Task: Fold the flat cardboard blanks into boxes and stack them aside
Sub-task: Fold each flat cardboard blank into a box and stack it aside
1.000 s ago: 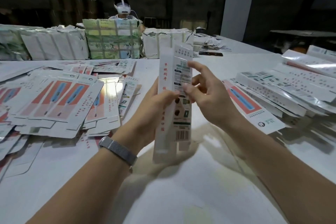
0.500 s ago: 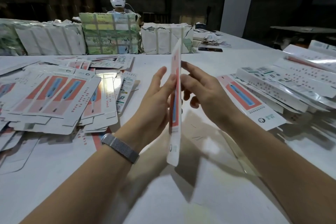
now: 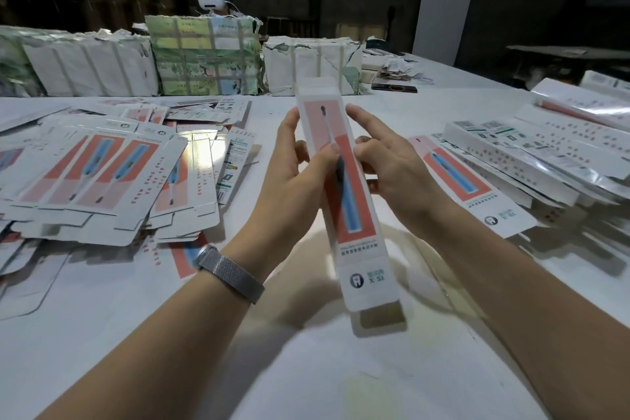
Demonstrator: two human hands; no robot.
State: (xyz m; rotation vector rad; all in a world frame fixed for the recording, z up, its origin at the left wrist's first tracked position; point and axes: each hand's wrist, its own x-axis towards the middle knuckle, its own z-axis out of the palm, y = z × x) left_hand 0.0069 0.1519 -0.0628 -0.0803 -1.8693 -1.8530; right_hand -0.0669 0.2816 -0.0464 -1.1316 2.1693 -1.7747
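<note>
2 hands, L [image 3: 293, 174] & R [image 3: 392, 164], fingers clamped on 1 box [image 3: 344, 187].

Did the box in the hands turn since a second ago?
Yes. The box has spun round: its red front now faces the camera, not the white back, though it still points up toward the green bundle across the table.
</note>
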